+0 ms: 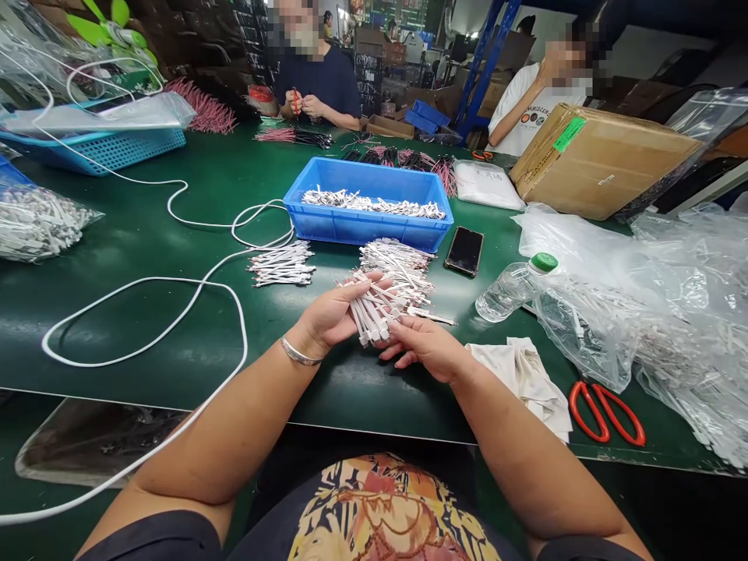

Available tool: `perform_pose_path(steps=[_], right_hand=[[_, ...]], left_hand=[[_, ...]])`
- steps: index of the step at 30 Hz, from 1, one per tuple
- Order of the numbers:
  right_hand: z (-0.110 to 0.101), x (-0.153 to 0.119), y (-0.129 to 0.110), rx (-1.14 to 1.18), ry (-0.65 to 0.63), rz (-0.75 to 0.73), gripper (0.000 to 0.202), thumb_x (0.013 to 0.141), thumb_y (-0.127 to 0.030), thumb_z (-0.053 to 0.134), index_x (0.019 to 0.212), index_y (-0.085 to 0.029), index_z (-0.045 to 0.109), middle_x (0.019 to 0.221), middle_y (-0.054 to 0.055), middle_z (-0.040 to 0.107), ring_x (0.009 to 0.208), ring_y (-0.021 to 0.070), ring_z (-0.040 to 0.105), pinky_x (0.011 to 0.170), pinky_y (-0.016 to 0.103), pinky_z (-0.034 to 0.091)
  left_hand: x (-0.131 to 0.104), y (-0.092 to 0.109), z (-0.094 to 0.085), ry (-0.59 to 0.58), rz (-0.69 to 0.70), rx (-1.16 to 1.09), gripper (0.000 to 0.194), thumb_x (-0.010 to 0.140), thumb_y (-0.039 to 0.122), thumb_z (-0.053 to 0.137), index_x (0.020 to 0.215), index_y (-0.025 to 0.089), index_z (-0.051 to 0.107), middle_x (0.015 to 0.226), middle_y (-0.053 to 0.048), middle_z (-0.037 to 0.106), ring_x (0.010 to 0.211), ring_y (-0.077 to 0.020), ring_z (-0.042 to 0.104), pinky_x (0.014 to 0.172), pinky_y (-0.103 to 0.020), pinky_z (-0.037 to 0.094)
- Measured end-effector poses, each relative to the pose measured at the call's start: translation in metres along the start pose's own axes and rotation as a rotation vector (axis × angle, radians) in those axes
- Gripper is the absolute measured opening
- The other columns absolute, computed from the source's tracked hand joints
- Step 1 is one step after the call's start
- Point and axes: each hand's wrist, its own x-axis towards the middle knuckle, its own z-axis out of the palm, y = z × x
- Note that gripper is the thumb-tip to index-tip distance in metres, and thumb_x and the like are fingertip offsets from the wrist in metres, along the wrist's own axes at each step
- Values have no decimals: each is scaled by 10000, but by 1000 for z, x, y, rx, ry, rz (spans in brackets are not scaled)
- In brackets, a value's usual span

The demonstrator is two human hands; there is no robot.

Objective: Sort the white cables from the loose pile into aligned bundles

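My left hand [336, 313] is wrapped round a bundle of short white cables [374, 315], thumb over the top, with the white connector ends facing me. At the right side of the bundle, my right hand [429, 345] pinches connector ends between thumb and forefinger, its other fingers curled loosely below. Just beyond my hands lies a larger heap of similar white cables [397, 261]. A smaller pile of cables [284, 263] rests to the left. Behind them stands a blue bin [368, 226] with many white pieces inside.
A phone [465, 251], a green-capped bottle [508, 290], a white cloth [523, 382], red-handled scissors [608, 413] and plastic bags of cables [654, 327] are on the right. A white cord [202, 280] loops across the left. Two people sit opposite, near a cardboard box [601, 160].
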Motion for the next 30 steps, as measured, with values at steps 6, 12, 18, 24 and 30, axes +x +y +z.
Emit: perform_pose_path(steps=[6, 12, 18, 24, 30], right_hand=[[5, 2, 4, -27, -20, -108, 263, 749, -362, 655, 916, -162, 619, 830, 42, 651, 667, 103, 584, 511, 173, 440], [3, 3, 2, -5, 54, -102, 270, 769, -396, 630, 899, -161, 605, 793, 31, 629, 647, 102, 584, 493, 172, 430], [3, 3, 1, -58, 114, -102, 306, 790, -456, 588, 822, -152, 604, 767, 31, 620, 646, 102, 590, 491, 171, 425], [2, 1, -1, -15, 115, -83, 291, 774, -448, 613, 819, -161, 592, 782, 28, 627, 652, 104, 604, 483, 163, 431], [2, -3, -2, 48, -28, 5, 356, 720, -374, 692, 1012, -198, 589, 906, 49, 657, 674, 107, 612, 485, 157, 457]], left_hand=[[-1, -2, 1, 10, -30, -2, 207, 817, 107, 503, 994, 130, 609, 1044, -106, 660, 844, -220, 650, 820, -446, 491], [-1, -2, 1, 6, -41, -17, 217, 828, 108, 492, 1012, 125, 606, 1053, -114, 661, 892, -226, 647, 853, -434, 484], [0, -2, -2, -13, -40, -8, 212, 823, 113, 498, 998, 126, 618, 1068, -113, 657, 914, -225, 639, 869, -417, 475], [1, -2, -2, 0, -40, 1, 210, 827, 114, 495, 998, 120, 616, 1066, -121, 657, 930, -232, 637, 852, -406, 484], [0, -1, -2, -25, -11, -14, 239, 806, 115, 527, 1029, 136, 611, 1059, -108, 665, 918, -225, 642, 886, -436, 472]])
